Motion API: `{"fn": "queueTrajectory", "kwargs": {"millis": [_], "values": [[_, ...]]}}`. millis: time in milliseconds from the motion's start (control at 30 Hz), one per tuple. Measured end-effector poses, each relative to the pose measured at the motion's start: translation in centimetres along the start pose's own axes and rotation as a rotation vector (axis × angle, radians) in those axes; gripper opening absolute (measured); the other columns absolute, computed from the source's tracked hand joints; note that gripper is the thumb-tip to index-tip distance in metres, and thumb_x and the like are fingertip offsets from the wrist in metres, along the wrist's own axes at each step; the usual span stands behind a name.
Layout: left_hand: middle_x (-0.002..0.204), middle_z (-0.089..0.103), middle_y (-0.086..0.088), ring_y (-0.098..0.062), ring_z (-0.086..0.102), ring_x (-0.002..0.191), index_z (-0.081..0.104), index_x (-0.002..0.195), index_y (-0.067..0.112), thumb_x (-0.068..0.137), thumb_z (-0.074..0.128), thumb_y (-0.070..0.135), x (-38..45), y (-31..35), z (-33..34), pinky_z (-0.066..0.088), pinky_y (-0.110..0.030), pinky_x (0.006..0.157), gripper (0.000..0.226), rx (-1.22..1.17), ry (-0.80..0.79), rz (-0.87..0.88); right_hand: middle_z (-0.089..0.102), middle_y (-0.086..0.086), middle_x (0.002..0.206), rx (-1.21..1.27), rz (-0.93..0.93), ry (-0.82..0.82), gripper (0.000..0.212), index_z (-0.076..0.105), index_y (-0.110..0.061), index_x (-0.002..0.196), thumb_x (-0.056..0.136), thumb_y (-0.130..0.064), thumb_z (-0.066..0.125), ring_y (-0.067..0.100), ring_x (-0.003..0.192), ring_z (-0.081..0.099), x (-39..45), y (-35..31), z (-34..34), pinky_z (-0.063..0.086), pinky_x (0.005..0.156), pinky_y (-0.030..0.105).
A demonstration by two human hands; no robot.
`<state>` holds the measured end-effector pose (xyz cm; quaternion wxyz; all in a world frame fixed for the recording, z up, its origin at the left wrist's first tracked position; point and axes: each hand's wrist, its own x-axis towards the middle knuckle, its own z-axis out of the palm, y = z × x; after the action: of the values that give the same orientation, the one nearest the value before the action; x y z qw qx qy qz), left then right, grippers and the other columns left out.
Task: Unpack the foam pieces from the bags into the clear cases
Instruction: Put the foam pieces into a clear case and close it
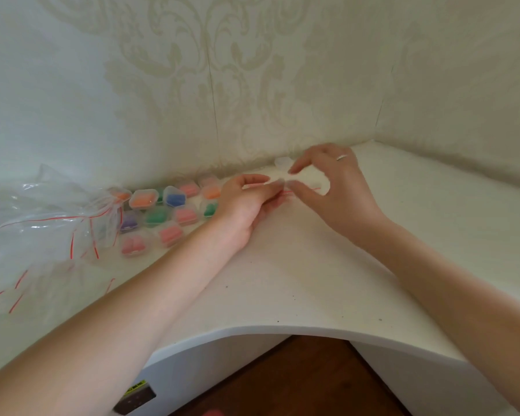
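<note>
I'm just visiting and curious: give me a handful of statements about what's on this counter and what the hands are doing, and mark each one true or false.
1. Both hands work on one small clear bag with a red strip. True: the left hand and right hand pinch the small bag between them.
2. The filled cases sit to the right of the hands. False: the filled cases lie to the left, near the wall.
3. A ring shows on the right hand. True.
4. All the foam in the cases is blue. False: orange, pink, green, purple and blue show.
5. A pile of empty bags lies at the far left. True.
</note>
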<state>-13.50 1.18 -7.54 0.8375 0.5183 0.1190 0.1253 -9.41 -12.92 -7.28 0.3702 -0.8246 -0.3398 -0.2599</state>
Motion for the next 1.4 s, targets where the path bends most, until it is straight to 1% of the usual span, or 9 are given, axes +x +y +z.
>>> {"fn": "queueTrajectory", "kwargs": {"millis": [100, 233, 400, 567, 733, 900, 1033, 1167, 1400], "values": [[0.062, 0.064, -0.010, -0.013, 0.064, 0.048, 0.049, 0.086, 0.003, 0.084, 0.062, -0.006, 0.4, 0.3, -0.3, 0.054, -0.019, 0.051, 0.016, -0.106, 0.019, -0.015, 0.058, -0.010, 0.097, 0.029, -0.074, -0.155, 0.020, 0.067, -0.017, 0.101, 0.082, -0.021, 0.071, -0.001, 0.092, 0.040, -0.3, -0.2, 0.5, 0.031, 0.083, 0.005], [0.064, 0.067, -0.009, -0.012, 0.066, 0.057, 0.058, 0.079, 0.000, 0.086, 0.065, 0.008, 0.4, 0.5, -0.4, 0.052, -0.016, 0.052, 0.013, -0.065, -0.087, -0.064, 0.062, -0.009, 0.080, 0.039, -0.006, -0.114, 0.009, 0.070, -0.014, 0.095, 0.088, -0.013, 0.064, -0.008, 0.072, 0.050, -0.1, -0.4, 0.3, 0.034, 0.070, 0.003], [0.074, 0.064, -0.010, -0.018, 0.066, 0.070, 0.052, 0.075, 0.006, 0.082, 0.070, 0.009, 0.3, 0.2, -0.2, 0.057, -0.020, 0.062, 0.019, -0.035, -0.121, -0.042, 0.063, -0.006, 0.084, 0.014, 0.051, -0.031, 0.012, 0.073, -0.016, 0.093, 0.091, -0.019, 0.061, 0.000, 0.073, 0.049, -0.1, -0.2, 0.3, 0.034, 0.069, 0.005], [0.086, 0.056, -0.017, -0.025, 0.066, 0.078, 0.041, 0.076, 0.012, 0.080, 0.071, 0.003, 0.3, -0.3, -0.1, 0.056, -0.020, 0.063, 0.032, -0.008, -0.104, 0.017, 0.055, -0.013, 0.082, 0.072, 0.095, 0.010, 0.016, 0.074, -0.016, 0.094, 0.087, -0.007, 0.063, -0.003, 0.079, 0.047, -0.2, -0.3, 0.6, 0.034, 0.072, 0.004], [0.084, 0.063, -0.015, -0.015, 0.063, 0.069, 0.049, 0.084, 0.009, 0.082, 0.072, 0.017, 0.2, -0.3, 0.0, 0.054, -0.022, 0.063, 0.023, 0.116, -0.166, 0.003, 0.051, -0.018, 0.075, 0.095, 0.116, 0.036, 0.009, 0.070, -0.014, 0.081, 0.083, -0.005, 0.066, -0.004, 0.078, 0.047, -0.1, -0.4, 0.4, 0.033, 0.070, 0.003], [0.078, 0.062, -0.013, -0.014, 0.062, 0.065, 0.047, 0.076, 0.010, 0.083, 0.070, 0.009, 0.2, -0.5, 0.0, 0.054, -0.023, 0.061, 0.024, 0.153, -0.132, 0.037, 0.055, -0.011, 0.073, 0.093, 0.129, -0.023, 0.004, 0.067, -0.011, 0.078, 0.082, -0.010, 0.068, 0.003, 0.069, 0.047, -0.2, -0.4, 0.3, 0.036, 0.064, 0.009], [0.070, 0.059, -0.009, -0.009, 0.056, 0.054, 0.051, 0.074, 0.008, 0.085, 0.064, 0.003, 0.4, -0.4, 0.0, 0.049, -0.019, 0.050, 0.017, 0.191, -0.063, 0.032, 0.062, -0.006, 0.071, 0.184, 0.182, -0.139, 0.013, 0.066, -0.012, 0.075, 0.083, -0.021, 0.070, 0.005, 0.062, 0.047, -0.4, -0.4, 0.5, 0.037, 0.062, 0.013], [0.066, 0.059, -0.005, -0.007, 0.055, 0.051, 0.057, 0.075, 0.007, 0.087, 0.065, 0.010, 0.3, -0.3, 0.0, 0.047, -0.018, 0.048, 0.015, 0.213, -0.090, 0.026, 0.057, -0.013, 0.066, 0.184, 0.189, -0.122, 0.017, 0.061, -0.014, 0.070, 0.082, -0.019, 0.071, 0.001, 0.061, 0.045, -0.3, -0.6, 0.4, 0.037, 0.061, 0.012], [0.063, 0.054, -0.004, -0.008, 0.051, 0.045, 0.056, 0.081, 0.004, 0.091, 0.060, 0.020, -0.3, -0.8, 0.1, 0.044, -0.019, 0.044, 0.019, 0.534, -0.140, 0.238, 0.051, -0.020, 0.051, 0.221, 0.263, -0.232, 0.030, 0.052, -0.016, 0.061, 0.076, -0.023, 0.077, 0.004, 0.052, 0.037, -0.5, -0.3, 0.3, 0.031, 0.050, 0.014]]}}
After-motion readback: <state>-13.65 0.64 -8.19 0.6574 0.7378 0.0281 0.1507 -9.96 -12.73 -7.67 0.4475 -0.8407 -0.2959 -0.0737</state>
